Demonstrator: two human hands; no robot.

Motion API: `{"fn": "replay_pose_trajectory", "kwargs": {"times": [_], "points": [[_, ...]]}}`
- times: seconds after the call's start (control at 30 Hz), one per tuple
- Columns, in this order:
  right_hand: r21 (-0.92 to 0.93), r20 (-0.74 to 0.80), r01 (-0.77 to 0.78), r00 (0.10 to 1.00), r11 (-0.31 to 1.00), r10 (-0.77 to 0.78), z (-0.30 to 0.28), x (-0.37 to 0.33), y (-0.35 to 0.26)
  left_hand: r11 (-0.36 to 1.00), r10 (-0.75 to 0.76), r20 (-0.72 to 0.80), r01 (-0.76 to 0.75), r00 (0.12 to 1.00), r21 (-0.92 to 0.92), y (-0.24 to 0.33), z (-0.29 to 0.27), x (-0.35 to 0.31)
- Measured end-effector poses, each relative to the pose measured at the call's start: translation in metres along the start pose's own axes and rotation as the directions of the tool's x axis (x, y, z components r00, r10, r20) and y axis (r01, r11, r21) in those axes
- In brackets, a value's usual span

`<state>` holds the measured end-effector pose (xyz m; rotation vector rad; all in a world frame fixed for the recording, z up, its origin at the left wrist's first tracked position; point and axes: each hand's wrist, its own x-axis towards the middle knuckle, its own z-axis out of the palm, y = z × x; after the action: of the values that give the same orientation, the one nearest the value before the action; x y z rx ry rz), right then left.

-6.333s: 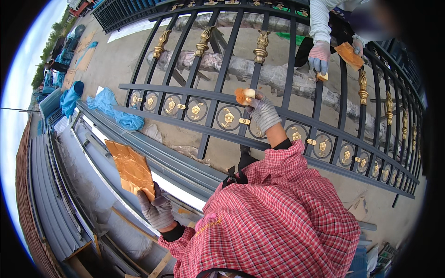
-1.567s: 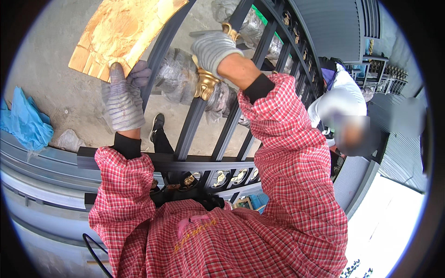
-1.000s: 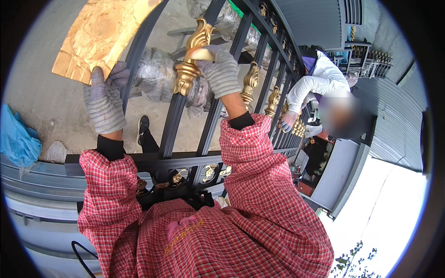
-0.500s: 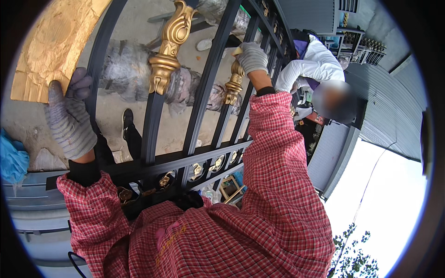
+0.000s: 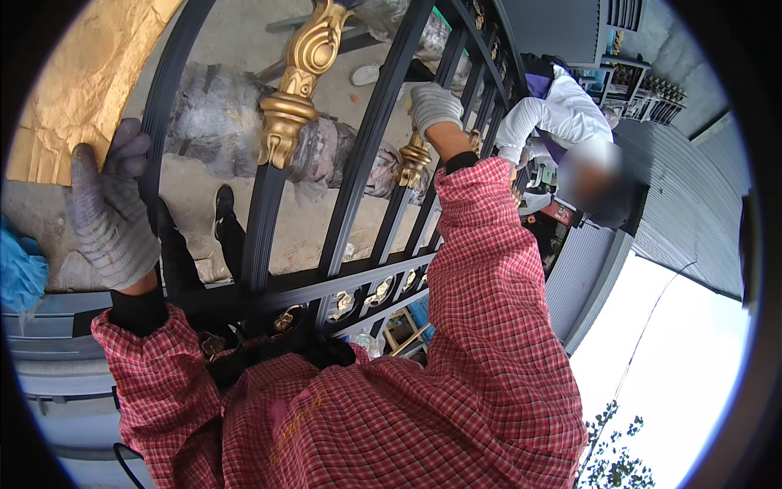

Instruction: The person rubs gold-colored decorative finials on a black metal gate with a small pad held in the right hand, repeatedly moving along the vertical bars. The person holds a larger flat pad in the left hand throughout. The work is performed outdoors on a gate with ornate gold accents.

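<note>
A gold-stained flat sheet (image 5: pixel 77 98), creased and perhaps cardboard, is pinched at its lower corner by my left hand (image 5: pixel 114 208) in a striped grey knit glove, thumb on the front face. My right hand (image 5: pixel 437 107), gloved alike, is closed at the top of a gold ornament (image 5: pixel 414 161) on a dark bar. A small yellowish edge shows by its fingertips; what it holds is mostly hidden. Nearer, a larger gold scrolled ornament (image 5: pixel 295 94) sits on another bar of the black metal railing (image 5: pixel 346 191).
Ahead on the right, another person (image 5: pixel 562 114) in a white top bends beside the railing. Plastic-wrapped bundles (image 5: pixel 216 114) lie on the floor behind the bars. A blue plastic bag (image 5: pixel 20 265) is at far left. Small gold rosettes (image 5: pixel 379 292) line the lower rail.
The sheet and my left hand have shifted slightly left and down in the view. My right hand has moved a little left and down, still by the same ornament.
</note>
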<state>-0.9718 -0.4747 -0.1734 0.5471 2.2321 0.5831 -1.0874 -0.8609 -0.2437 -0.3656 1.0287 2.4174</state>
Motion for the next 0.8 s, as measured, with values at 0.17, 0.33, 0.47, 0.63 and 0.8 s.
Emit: {"fn": "replay_pose_trajectory", "kwargs": {"times": [0.17, 0.33, 0.47, 0.63, 0.8], "points": [[0.128, 0.161, -0.114, 0.983, 0.985, 0.093, -0.015, -0.003, 0.044, 0.987, 0.099, -0.005, -0.098, 0.995, 0.131, 0.002, 0.004, 0.000], [0.088, -0.127, -0.019, 0.992, 0.996, 0.030, -0.001, -0.005, 0.018, 0.988, 0.079, 0.015, -0.080, 0.997, 0.131, -0.001, 0.000, 0.003], [0.026, -0.088, -0.227, 0.970, 0.974, 0.228, 0.012, 0.007, 0.043, 0.987, 0.078, -0.014, -0.075, 0.997, 0.142, -0.001, 0.000, 0.003], [0.231, -0.200, -0.028, 0.977, 0.973, 0.076, 0.006, -0.019, 0.015, 0.987, 0.097, 0.015, -0.098, 0.995, 0.126, -0.001, -0.005, 0.006], [0.400, -0.006, -0.104, 0.993, 0.911, 0.116, 0.015, -0.075, 0.002, 0.983, 0.104, -0.009, -0.101, 0.995, 0.155, -0.002, -0.008, 0.009]]}}
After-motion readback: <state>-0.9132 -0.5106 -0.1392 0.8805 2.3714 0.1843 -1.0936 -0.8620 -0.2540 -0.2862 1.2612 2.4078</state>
